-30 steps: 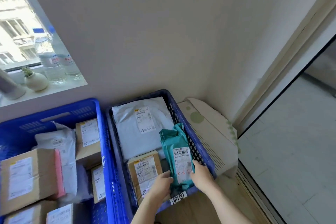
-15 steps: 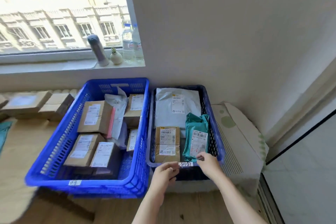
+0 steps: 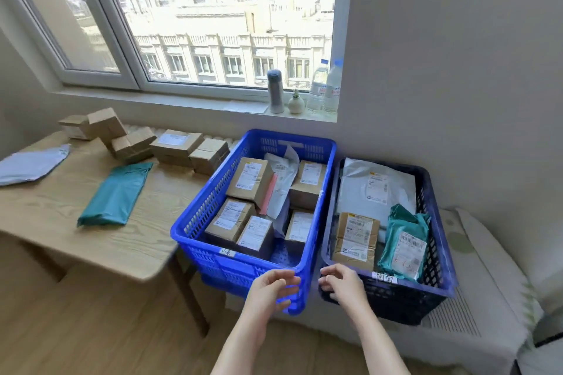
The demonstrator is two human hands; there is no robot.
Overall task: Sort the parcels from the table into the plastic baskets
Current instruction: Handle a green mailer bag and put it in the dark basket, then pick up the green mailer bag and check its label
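Two plastic baskets stand side by side. The bright blue basket [image 3: 195, 222] holds several brown boxes and a white mailer. The dark blue basket [image 3: 438, 256] holds a white mailer [image 3: 374, 192], a brown box [image 3: 355, 239] and a teal bag [image 3: 403, 243]. My left hand [image 3: 271, 291] and my right hand [image 3: 342, 283] hover empty, fingers apart, at the near rims where the baskets meet. On the wooden table [image 3: 91, 240] lie a teal parcel [image 3: 117, 193], a grey mailer [image 3: 30, 163] and several brown boxes [image 3: 175, 146] along the back.
The window sill carries a grey flask [image 3: 275, 91], a small plant pot [image 3: 296, 103] and two water bottles [image 3: 324, 87]. A white unit [image 3: 475, 292] stands under the dark basket at the right. Wooden floor lies below the table's near edge.
Both hands have let go of the teal bag and drawn back to the baskets' near rims. The view has pulled back and swung left, bringing the table and its parcels into sight.
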